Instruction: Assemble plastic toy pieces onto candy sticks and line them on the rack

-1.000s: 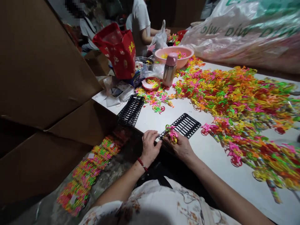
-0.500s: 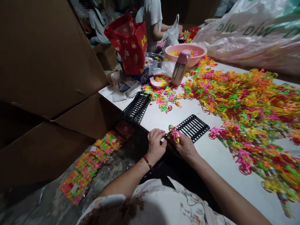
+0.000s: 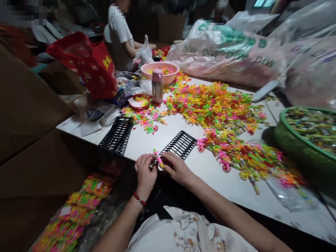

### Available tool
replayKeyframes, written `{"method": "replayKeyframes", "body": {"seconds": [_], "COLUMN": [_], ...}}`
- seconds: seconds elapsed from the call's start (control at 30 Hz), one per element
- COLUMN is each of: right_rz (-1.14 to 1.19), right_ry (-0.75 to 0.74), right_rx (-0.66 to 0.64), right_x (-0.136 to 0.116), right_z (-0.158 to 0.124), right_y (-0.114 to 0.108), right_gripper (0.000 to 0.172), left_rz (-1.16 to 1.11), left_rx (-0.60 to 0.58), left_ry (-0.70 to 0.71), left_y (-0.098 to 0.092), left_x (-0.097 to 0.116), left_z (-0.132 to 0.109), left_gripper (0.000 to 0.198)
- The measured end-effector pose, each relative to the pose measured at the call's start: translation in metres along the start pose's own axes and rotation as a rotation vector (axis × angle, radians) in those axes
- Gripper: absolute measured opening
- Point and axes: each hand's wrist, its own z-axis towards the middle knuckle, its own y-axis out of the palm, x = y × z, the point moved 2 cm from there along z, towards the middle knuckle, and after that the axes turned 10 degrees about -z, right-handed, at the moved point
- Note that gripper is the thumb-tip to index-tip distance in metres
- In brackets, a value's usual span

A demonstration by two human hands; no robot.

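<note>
Between my hands, at the table's near edge, is a small plastic toy [image 3: 159,160] in pink, green and yellow. My left hand [image 3: 145,173], with a red bead bracelet on its wrist, has its fingers curled round the toy's left side, beside something dark that I cannot make out. At the toy's right side are the bent fingers and thumb of my right hand [image 3: 180,169], pinched close to it. A black slotted plastic rack [image 3: 181,144] lies flat just beyond my right hand. Farther left, more black racks [image 3: 118,134] are stacked at the table edge.
A large heap of bright plastic toys [image 3: 210,105] spreads over the white table [image 3: 147,140]. Behind stand a steel flask [image 3: 158,89], a pink basin [image 3: 174,74] and a red bag [image 3: 91,66]. A green tub [image 3: 291,140] is at right. Packed toys [image 3: 78,213] lie below left. Another person [image 3: 120,31] works behind.
The view has swung right, bringing the green tub into sight. My hands have drawn together, and the toy from my right hand now sits between the fingers of both.
</note>
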Motion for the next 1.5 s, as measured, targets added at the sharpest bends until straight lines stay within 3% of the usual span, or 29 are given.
{"method": "replayKeyframes", "body": {"seconds": [0.1, 0.23, 0.3, 0.43, 0.53, 0.6, 0.7, 0.77, 0.9, 1.0, 1.13, 1.27, 1.37, 1.5], "right_rz": [-0.152, -0.575, -0.772, -1.09, -1.21, -1.244, -1.236, -1.186, -0.979, -0.739, -0.121, 0.567, 0.658, 0.521], "right_ry": [0.096, 0.235, 0.314, 0.374, 0.374, 0.375, 0.392, 0.389, 0.36, 0.478, 0.695, 0.712, 0.702, 0.545], "right_rx": [0.086, 0.159, 0.142, 0.055, 0.02, 0.034, 0.108, 0.157, 0.173, 0.147, 0.176, 0.114, 0.042, -0.037], "right_x": [0.012, 0.044, 0.062, 0.084, 0.086, 0.083, 0.08, 0.077, 0.067, 0.064, 0.07, 0.064, 0.049, 0.026], "right_z": [-0.026, -0.063, -0.072, -0.061, -0.045, -0.04, -0.039, -0.039, -0.03, -0.02, -0.016, -0.017, -0.012, 0.013], "right_y": [-0.042, -0.106, -0.125, -0.129, -0.119, -0.116, -0.117, -0.118, -0.112, -0.104, -0.103, -0.102, -0.083, -0.034], "right_gripper": [0.025, 0.021, 0.02, 0.019, 0.017, 0.017, 0.015, 0.015, 0.02, 0.021, 0.021, 0.034, 0.037, 0.029], "left_rz": [0.054, 0.133, 0.13, -0.047, -0.133, -0.11, -0.078, -0.071, -0.076, -0.065, -0.051, -0.075, -0.082, -0.056], "left_rx": [0.003, 0.045, 0.068, 0.179, 0.27, 0.211, 0.022, -0.045, -0.038, -0.041, -0.046, -0.045, -0.041, -0.044], "left_ry": [-0.023, -0.099, -0.123, -0.111, 0.021, 0.169, 0.331, 0.365, 0.357, 0.339, 0.342, 0.346, 0.333, 0.353], "left_y": [-0.001, -0.001, 0.0, -0.004, -0.015, -0.022, -0.025, -0.025, -0.024, -0.023, -0.024, -0.025, -0.026, -0.025], "left_x": [0.002, -0.001, -0.005, -0.006, 0.006, 0.019, 0.033, 0.036, 0.034, 0.033, 0.034, 0.034, 0.033, 0.033], "left_z": [0.007, 0.018, 0.022, 0.024, 0.024, 0.027, 0.034, 0.039, 0.043, 0.042, 0.04, 0.039, 0.039, 0.038], "left_gripper": [0.02, 0.016, 0.015, 0.023, 0.032, 0.038, 0.042, 0.04, 0.038, 0.037, 0.038, 0.039, 0.04, 0.041]}}
